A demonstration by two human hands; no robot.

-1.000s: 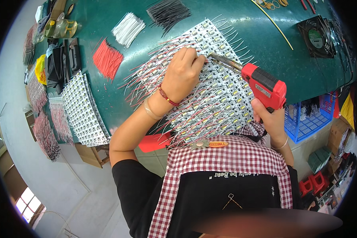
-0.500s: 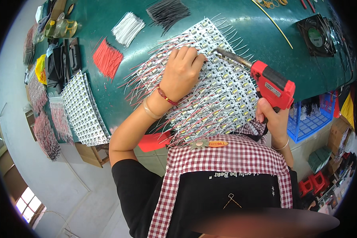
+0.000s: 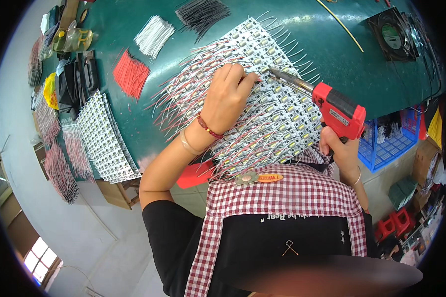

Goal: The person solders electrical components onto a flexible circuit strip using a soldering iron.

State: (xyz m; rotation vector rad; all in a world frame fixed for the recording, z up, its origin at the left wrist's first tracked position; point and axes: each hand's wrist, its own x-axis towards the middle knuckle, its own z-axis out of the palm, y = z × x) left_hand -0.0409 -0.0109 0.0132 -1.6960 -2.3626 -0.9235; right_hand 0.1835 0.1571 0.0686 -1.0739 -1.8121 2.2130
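Observation:
A white sheet of small circuit boards [image 3: 295, 119] lies on the green table before me, with rows of yellowish components and thin red and white wires sticking out. My right hand [image 3: 338, 146] grips the handle of a red and black soldering gun [image 3: 339, 111]. Its long metal tip points left and reaches the boards in the upper part of the sheet. Close to that tip, my left hand [image 3: 229, 91] rests over the wired side, thumb and fingers pinched together. What sits in the pinch is too small to make out.
Bundles of red [image 3: 131, 74], white [image 3: 154, 37] and black wires [image 3: 203, 15] lie beyond my left hand. More board sheets [image 3: 106, 138] hang over the table's left edge. A black fan [image 3: 394, 37] stands at the far right, above a blue crate [image 3: 389, 141].
Both hands have shifted slightly toward me along the sheet, and the soldering gun's tip now touches down a little lower among the boards. The whole view has tilted slightly.

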